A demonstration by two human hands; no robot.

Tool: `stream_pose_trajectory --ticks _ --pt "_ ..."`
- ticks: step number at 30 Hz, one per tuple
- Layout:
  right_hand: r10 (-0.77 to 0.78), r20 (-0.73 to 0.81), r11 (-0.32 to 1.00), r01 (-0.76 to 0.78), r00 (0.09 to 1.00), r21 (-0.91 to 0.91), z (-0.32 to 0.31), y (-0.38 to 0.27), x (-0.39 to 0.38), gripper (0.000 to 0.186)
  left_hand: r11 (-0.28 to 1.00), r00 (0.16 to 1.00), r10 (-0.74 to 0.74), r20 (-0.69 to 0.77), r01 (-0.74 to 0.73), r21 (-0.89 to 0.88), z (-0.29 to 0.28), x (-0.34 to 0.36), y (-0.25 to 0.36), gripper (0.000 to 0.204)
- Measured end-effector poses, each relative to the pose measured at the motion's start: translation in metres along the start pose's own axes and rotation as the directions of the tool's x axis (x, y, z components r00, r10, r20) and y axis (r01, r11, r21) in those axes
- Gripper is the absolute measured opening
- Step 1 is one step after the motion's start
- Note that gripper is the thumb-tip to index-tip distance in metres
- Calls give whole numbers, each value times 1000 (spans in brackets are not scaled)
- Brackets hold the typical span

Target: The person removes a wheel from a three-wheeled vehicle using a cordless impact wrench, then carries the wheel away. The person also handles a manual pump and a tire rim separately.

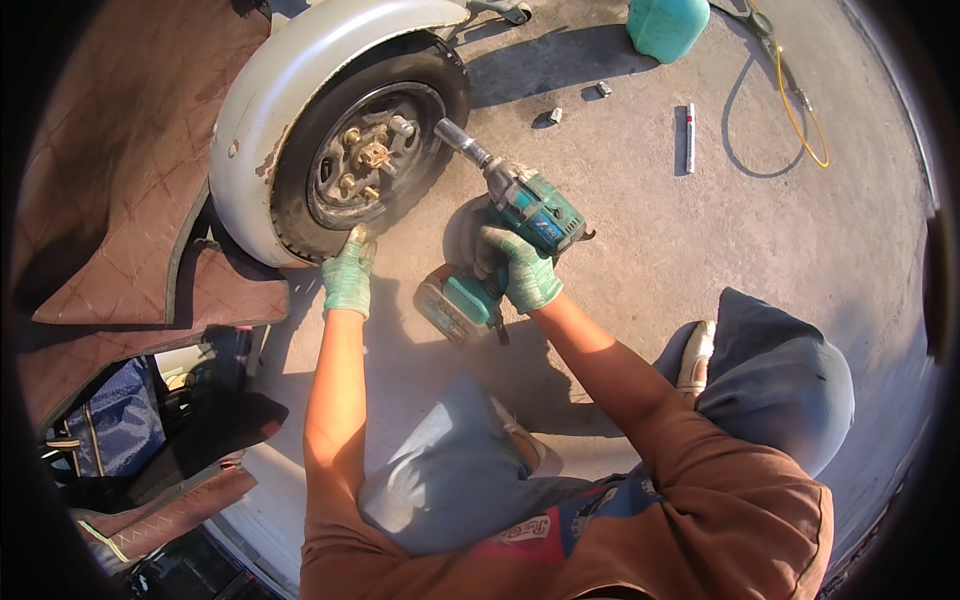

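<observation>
My right hand (520, 268), in a green knitted glove, is wrapped round the handle of a teal cordless impact wrench (540, 212). Its long silver socket (458, 138) points up and left, by the right edge of a small car-type wheel (290, 195). A battery pack (455, 302) sits at the wrench's lower end. My left hand (348, 272), gloved alike, grips the bottom of the tire, with part of its fingers hidden. Bolts and nuts stick out round the rusty hub (374, 154) inside the dark steel rim.
A silver fender (240, 160) with chipped paint arches over the wheel. Brown quilted covers (110, 230) hang at the left, above a blue bag (125, 420). On the concrete lie two small pieces (556, 115), a white marker (690, 138) and a yellow cord (800, 120). A turquoise jug (668, 28) stands beyond.
</observation>
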State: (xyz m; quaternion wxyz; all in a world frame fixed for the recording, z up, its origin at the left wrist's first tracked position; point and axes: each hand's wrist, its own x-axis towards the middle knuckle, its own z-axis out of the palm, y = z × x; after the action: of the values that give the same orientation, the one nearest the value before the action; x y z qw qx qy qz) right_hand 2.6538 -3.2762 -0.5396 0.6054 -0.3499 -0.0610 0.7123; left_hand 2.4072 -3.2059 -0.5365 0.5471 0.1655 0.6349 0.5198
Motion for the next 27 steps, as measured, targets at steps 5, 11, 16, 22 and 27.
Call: stream_pose_trajectory --ticks 5,11,16,22,27 --pt "158 133 976 -175 978 128 12 5 -3 20 987 991 130 -38 -126 95 -8 6 -5 48" --pt "165 97 974 -178 981 138 30 18 11 31 962 990 126 -57 -108 252 -5 6 1 52" --pt "144 50 987 -147 988 57 36 24 17 32 884 980 197 -33 -163 439 -20 21 -2 56" --pt "70 -16 991 -71 997 -117 48 27 20 35 886 965 264 -4 -241 395 -16 12 -3 51" --pt "92 -32 991 -94 995 -90 52 23 29 24 856 964 258 -56 -202 475 -2 -3 5 47"
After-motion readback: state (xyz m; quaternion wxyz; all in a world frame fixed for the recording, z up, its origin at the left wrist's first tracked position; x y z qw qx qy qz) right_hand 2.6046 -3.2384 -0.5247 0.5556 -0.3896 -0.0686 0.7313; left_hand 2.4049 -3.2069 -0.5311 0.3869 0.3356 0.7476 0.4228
